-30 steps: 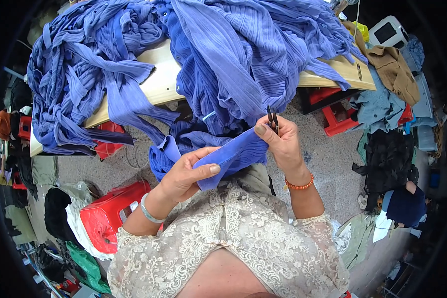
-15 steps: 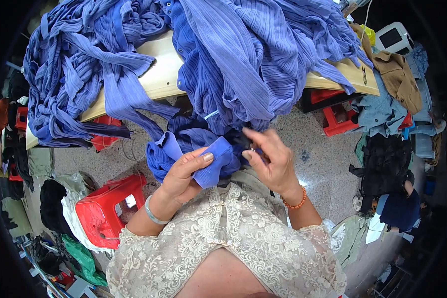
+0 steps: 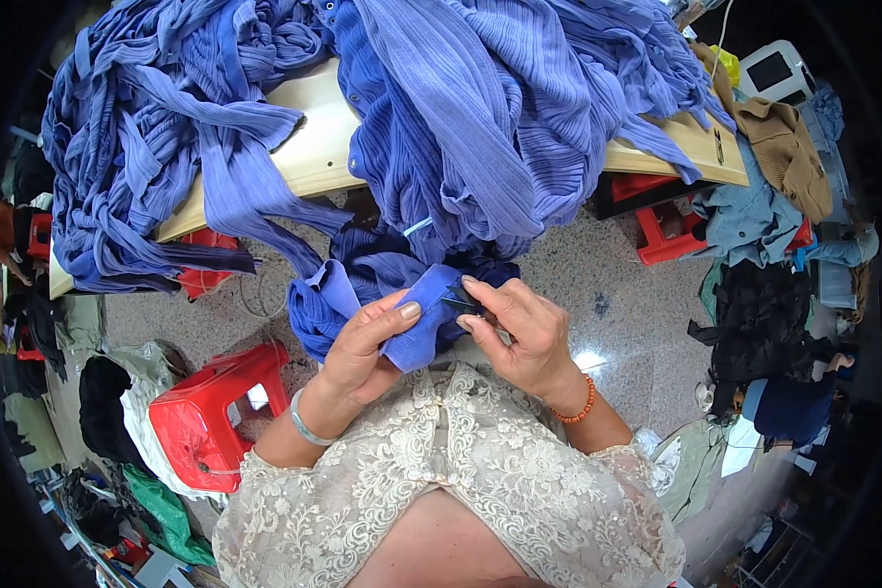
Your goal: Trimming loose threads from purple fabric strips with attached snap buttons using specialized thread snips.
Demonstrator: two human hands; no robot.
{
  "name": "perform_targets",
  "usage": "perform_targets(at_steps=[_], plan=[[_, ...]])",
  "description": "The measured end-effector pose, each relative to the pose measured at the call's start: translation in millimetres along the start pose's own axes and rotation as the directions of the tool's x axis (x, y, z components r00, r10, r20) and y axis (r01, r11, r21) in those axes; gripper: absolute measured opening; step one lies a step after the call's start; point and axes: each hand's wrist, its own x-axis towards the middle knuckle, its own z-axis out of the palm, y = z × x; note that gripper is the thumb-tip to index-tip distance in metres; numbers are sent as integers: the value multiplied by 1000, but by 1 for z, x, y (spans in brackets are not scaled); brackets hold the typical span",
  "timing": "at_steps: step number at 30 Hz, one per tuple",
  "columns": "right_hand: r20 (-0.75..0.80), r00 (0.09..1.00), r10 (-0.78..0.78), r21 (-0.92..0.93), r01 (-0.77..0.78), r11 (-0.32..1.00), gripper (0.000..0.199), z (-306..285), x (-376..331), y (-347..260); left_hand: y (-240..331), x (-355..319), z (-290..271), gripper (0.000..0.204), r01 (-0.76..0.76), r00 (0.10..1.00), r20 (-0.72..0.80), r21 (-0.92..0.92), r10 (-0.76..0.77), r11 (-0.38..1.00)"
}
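Note:
A piece of blue ribbed knit garment (image 3: 416, 341) is pinched in my left hand (image 3: 361, 345), thumb on top, with its flat edge turned up. My right hand (image 3: 527, 341) grips small dark thread snips (image 3: 462, 300) between thumb and fingers. Their tips are at the right edge of the held knit. The rest of this garment bunches below and beyond my hands, over my lap. Fingers hide most of the snips' handles.
Piles of blue ribbed knitwear (image 3: 490, 127) cover much of a wooden table (image 3: 309, 118) and hang over its edge. A red plastic stool (image 3: 201, 416) stands at left, another red stool (image 3: 668, 235) at right. Black cloth (image 3: 759, 318) heaps at far right, near another person.
My right hand has moved slightly left, bringing the dark snips into view against the knit edge. My left hand keeps its hold in nearly the same place.

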Motion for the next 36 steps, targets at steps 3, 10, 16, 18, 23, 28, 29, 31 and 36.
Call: perform_targets(at_steps=[3, 10, 16, 18, 23, 28, 29, 31, 36], plan=[[-3, 1000, 3, 19, -3, 1000, 38, 0, 1, -1, 0, 0, 0, 40, -5, 1000, 4, 0, 5, 1000], [-22, 1000, 11, 63, -10, 998, 38, 0, 0, 0, -1, 1, -2, 41, -8, 1000, 22, -4, 8, 1000], [-30, 1000, 2, 50, 0, 999, 37, 1, 2, 1, 0, 1, 1, 39, -10, 1000, 1, -7, 10, 1000], [-25, 1000, -4, 41, 5, 999, 37, 1, 2, 2, -1, 2, 1, 39, -13, 1000, 0, -6, 13, 1000], [-31, 999, -14, 46, 15, 999, 37, 2, 2, 2, -5, 4, -3, 36, -15, 1000, 11, 26, 14, 1000], [-92, 993, 77, 55, -72, 996, 36, 5, 3, 2, -6, 3, 0, 37, -9, 1000, -7, 64, 10, 998], [-91, 991, 100, 67, -94, 993, 35, 5, 3, 3, -6, 3, 0, 37, -3, 1000, -13, 63, 4, 998], [-93, 991, 95, 65, -90, 994, 35, 6, 2, 4, -6, 3, 0, 37, -3, 1000, 4, 59, 3, 998], [-84, 988, 132, 135, -120, 984, 33, 5, 3, 4, -5, 3, 1, 38, -16, 999, 32, 52, 14, 999]])
